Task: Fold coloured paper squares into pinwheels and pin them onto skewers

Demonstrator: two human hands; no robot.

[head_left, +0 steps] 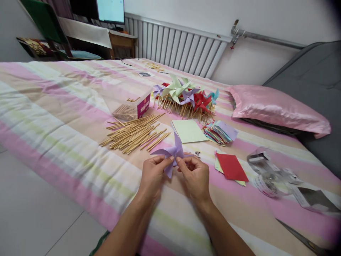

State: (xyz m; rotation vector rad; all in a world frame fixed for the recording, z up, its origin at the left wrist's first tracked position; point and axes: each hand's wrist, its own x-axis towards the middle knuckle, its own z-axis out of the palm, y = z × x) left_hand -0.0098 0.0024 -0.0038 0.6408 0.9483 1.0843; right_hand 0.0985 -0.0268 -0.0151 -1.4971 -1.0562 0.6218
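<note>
Both my hands hold a purple paper pinwheel (176, 146) above the striped bedspread. My left hand (154, 170) pinches its near left side between thumb and fingers. On the other side, my right hand (195, 175) grips it near the centre, thumb on top; the fingertips underneath are partly hidden. A few small metal fasteners (197, 153) lie just beyond my right hand. Wooden sticks (133, 135) are spread in a loose pile to the left. A pale green paper sheet (188, 131) lies beyond the pinwheel, beside a stack of coloured paper (218, 133).
Finished pinwheels (186, 94) on sticks are heaped behind the paper. A clear plastic tub (130, 105) holds more sticks. Red paper (231, 167), a clear round container (270, 183) and scissors (301, 236) lie at the right. A pink pillow (277, 108) is farther back.
</note>
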